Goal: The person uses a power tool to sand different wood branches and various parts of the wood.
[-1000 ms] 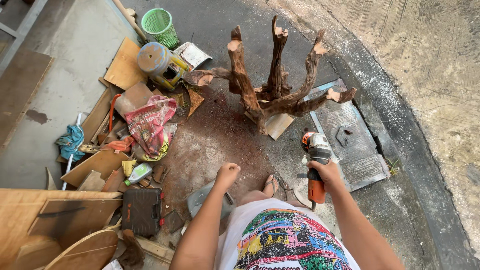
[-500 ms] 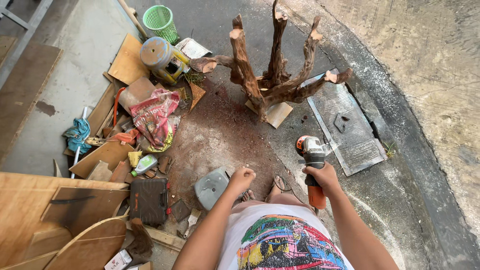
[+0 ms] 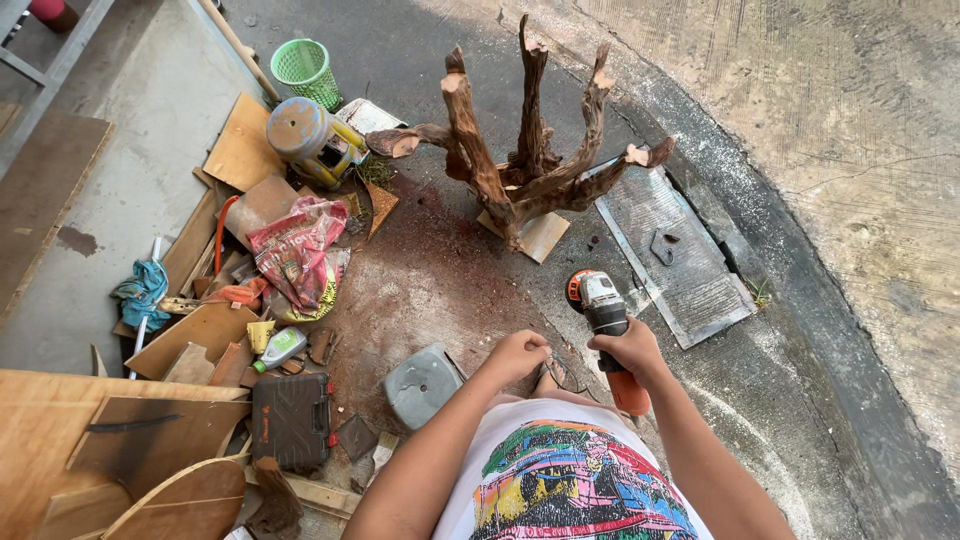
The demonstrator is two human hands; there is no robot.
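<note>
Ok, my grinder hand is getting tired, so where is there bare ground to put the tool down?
The angle grinder is in the right hand. Bare ground lies between the driftwood stump and the left hand, dusted with red sawdust. The concrete beyond the metal grate is bare too. Left of the grey block it is crowded with boards and bags.

shirt: we see a white T-shirt (image 3: 575, 480) with a big multicolour print, bands of red, green, yellow, blue and pink
sleeves: none in view on either arm; both forearms bare
left hand (image 3: 517, 354): no glove, no ring or watch we can make out
right hand (image 3: 628, 347): bare too
</note>
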